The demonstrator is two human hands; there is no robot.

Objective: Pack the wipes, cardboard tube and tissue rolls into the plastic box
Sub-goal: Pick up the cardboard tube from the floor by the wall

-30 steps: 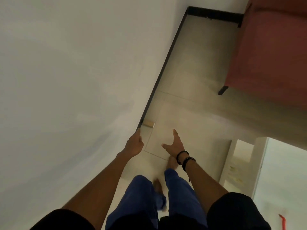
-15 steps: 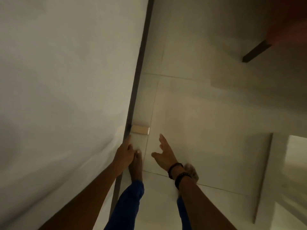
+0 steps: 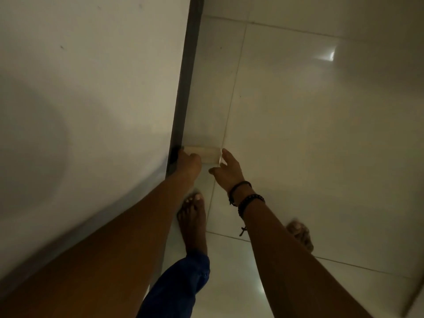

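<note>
A short pale cardboard tube [image 3: 207,154] lies on the tiled floor, its left end against the dark skirting at the foot of the wall. My left hand [image 3: 188,165] is at the tube's left end, fingers curled, knuckles over the tube's near side. My right hand [image 3: 226,168] is open, with its fingertips touching the tube's right end. Neither hand visibly lifts the tube. The wipes, tissue rolls and plastic box are out of view.
A white wall [image 3: 91,111] fills the left side, with dark skirting [image 3: 187,88] along its base. Glossy pale floor tiles [image 3: 309,122] spread to the right. My bare feet [image 3: 193,216] stand just behind my hands. A pale furniture edge [image 3: 416,297] shows at bottom right.
I have stepped and bent closer to the floor. Both hands moved forward and down from short of the tube to its two ends. The red sofa has left the view.
</note>
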